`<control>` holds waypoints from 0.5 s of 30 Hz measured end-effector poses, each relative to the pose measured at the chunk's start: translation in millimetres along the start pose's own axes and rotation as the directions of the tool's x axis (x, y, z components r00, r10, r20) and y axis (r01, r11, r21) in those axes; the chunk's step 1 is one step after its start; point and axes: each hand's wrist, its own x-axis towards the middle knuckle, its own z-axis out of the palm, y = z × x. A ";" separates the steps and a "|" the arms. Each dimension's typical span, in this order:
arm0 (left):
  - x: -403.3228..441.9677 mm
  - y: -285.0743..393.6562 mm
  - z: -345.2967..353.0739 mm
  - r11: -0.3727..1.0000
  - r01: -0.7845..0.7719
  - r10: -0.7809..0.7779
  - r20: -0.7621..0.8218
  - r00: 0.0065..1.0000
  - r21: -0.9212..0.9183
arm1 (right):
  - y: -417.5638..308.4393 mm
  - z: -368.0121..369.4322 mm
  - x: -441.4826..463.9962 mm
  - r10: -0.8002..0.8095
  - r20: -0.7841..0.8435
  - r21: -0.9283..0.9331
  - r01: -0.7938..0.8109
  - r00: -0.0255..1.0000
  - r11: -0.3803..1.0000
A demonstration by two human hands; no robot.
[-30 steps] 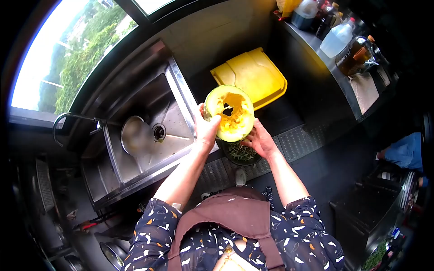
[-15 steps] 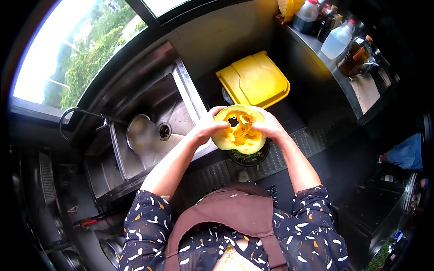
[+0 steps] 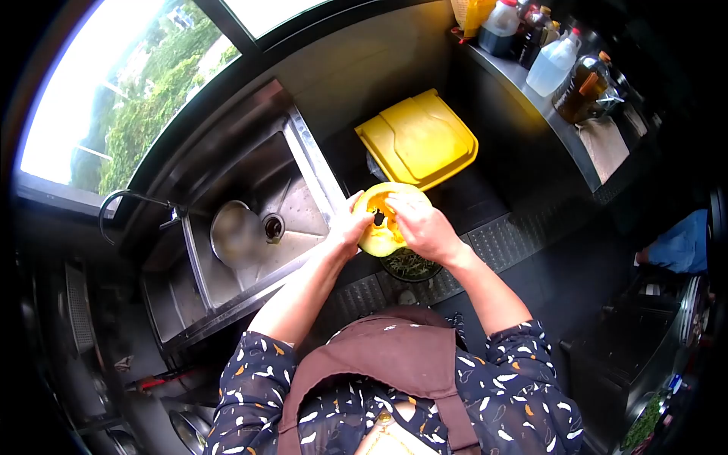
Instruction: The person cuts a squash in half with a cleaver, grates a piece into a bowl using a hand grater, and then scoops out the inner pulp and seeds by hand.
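Note:
A hollow piece of yellow-fleshed squash (image 3: 379,241), with a hole through its middle, is held up in front of me. My left hand (image 3: 350,225) grips its left edge. Over its right side lies my right hand (image 3: 426,227), with fingers bent into the hollow; whether they pinch any pulp is hidden. Below the squash stands a dark round container (image 3: 438,267) holding green scraps.
To the left is a steel sink (image 3: 303,163) with a metal bowl (image 3: 236,235) and a faucet (image 3: 136,193). A yellow-lidded bin (image 3: 421,140) stands ahead. Bottles (image 3: 552,64) line the right counter (image 3: 523,83). A person's blue-clothed leg (image 3: 679,244) shows at far right.
The squash first came lower and nearer, then moved slightly left. My right hand has gone from its lower right edge to over the opening, fingers inside. My left hand still holds the left edge.

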 end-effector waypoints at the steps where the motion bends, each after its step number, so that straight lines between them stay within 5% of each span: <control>1: -1.8 1.9 3.2 1.000 0.001 -0.001 0.006 1.000 0.004 | 8.2 10.4 0.8 -0.063 -0.002 -0.060 0.062 0.998 0.996; 3: -8.3 4.6 9.1 0.995 0.073 -0.075 0.029 0.997 0.066 | 21.1 17.1 5.8 -0.142 -0.044 -0.245 0.127 0.989 0.961; 5: -18.0 -3.7 17.8 0.977 -0.109 0.106 0.028 0.994 0.184 | 20.3 11.4 13.2 0.225 0.115 -0.216 -0.197 0.967 0.956; 7: -26.3 9.3 28.9 0.963 -0.066 0.056 0.045 0.997 0.260 | 4.4 1.5 9.2 0.138 0.042 -0.186 -0.128 0.990 0.974; 10: -27.3 19.4 37.4 0.993 0.004 -0.010 0.052 0.999 0.114 | -6.0 -14.3 -5.1 -0.039 -0.253 -0.245 -0.025 0.967 0.969; 15: -24.4 24.3 51.7 0.991 -0.022 0.020 0.017 1.000 0.133 | 0.4 6.0 -22.8 0.140 0.001 -0.237 -0.136 0.990 0.962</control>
